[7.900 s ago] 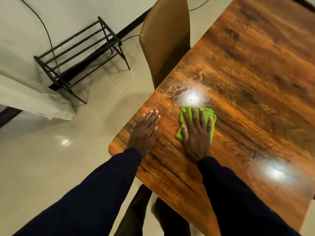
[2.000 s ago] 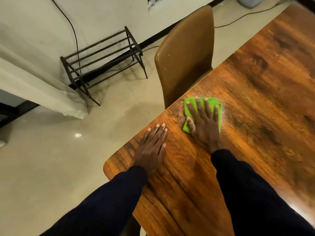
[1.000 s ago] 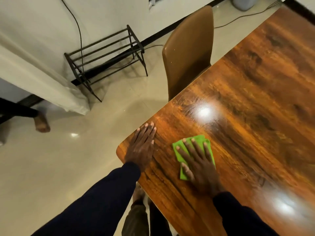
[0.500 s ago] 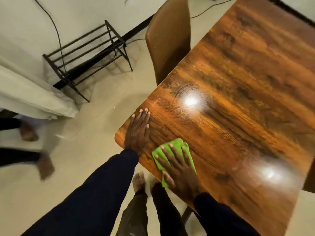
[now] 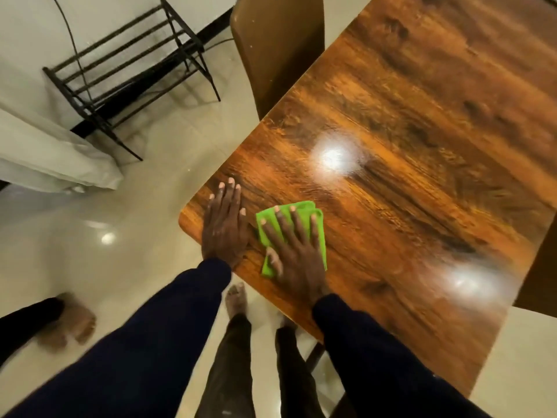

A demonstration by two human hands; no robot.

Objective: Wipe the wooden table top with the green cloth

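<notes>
Green folded cloth (image 5: 305,213) pinned under right hand (image 5: 297,257), fingers (image 5: 281,226) straight, spread, near corner of glossy wooden worktop (image 5: 422,140). Left hand (image 5: 224,233) flat, released, beside. Wiping seems midway; far surface likely left.

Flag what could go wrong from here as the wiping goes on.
The green cloth lies close to the near edge of the wooden table; a stroke toward the person might drag it off.
The left hand rests flat right beside the cloth, so the patch under it may go unwiped.
The right hand only presses flat on top; the folded cloth could slip or bunch.
</notes>
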